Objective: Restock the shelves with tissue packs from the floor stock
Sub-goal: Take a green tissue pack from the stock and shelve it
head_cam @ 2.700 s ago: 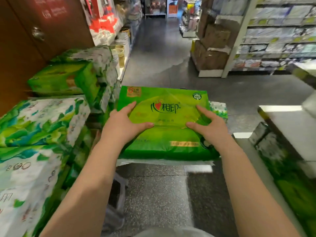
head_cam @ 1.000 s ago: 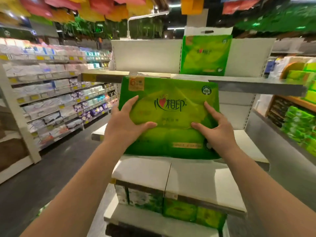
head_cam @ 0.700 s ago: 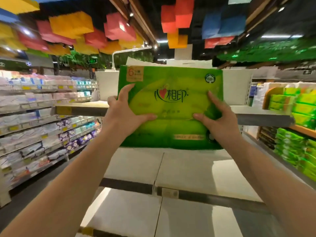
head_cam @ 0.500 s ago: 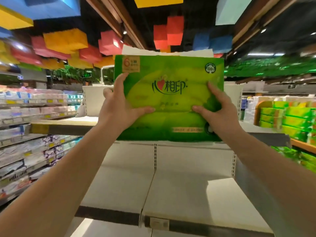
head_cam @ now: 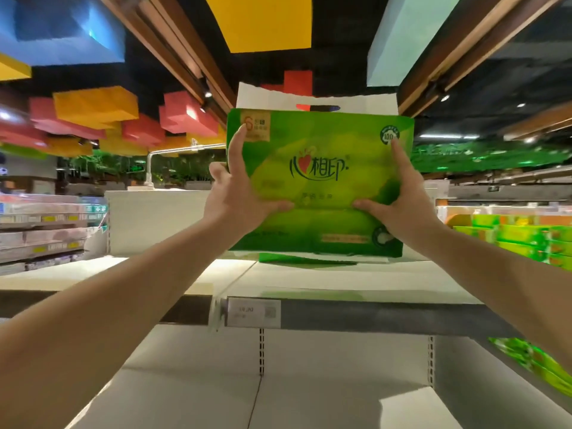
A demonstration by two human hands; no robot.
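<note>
A green tissue pack with a red heart logo stands upright at the top shelf, its bottom edge at or just above the white board. My left hand grips its left side, index finger up the front and thumb across the lower front. My right hand grips the right side in the same way. A white handle flap with a cut-out rises behind the pack's top edge. Whatever it belongs to is hidden.
A grey shelf rail carries a price tag. Below it is a white lower shelf with green packs at its right end. More green packs fill a display on the right, and stocked aisle shelves stand on the left.
I have turned from the floor stock to the shelf unit and raised the pack from waist height to the top shelf. My index fingers now stretch further up its front.
</note>
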